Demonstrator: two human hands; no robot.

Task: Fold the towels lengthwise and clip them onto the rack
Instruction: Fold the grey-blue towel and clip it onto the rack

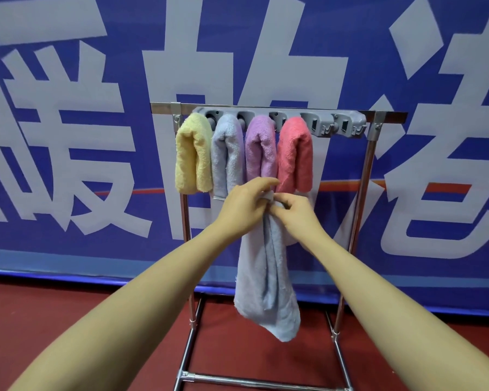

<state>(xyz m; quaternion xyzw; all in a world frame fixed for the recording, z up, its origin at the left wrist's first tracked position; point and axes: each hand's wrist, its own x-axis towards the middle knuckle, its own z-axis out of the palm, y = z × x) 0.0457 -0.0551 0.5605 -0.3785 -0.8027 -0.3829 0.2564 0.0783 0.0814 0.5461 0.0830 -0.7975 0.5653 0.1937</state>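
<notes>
A pale blue-grey towel [268, 280] hangs bunched and long from both my hands in front of the rack. My left hand [243, 206] grips its top from the left. My right hand [297, 211] pinches the same top edge from the right. Behind them stands a metal rack [362, 176] with a grey clip strip [336, 124] along its top bar. Folded over in the strip's clips hang a yellow towel [194, 153], a light blue towel [227, 153], a purple towel [260, 148] and a pink towel [295, 153]. The strip's right end holds no towel.
A large blue banner [68, 136] with white characters fills the wall right behind the rack. The floor [68, 320] is dark red. The rack's base bars [254, 379] run across the floor below my arms.
</notes>
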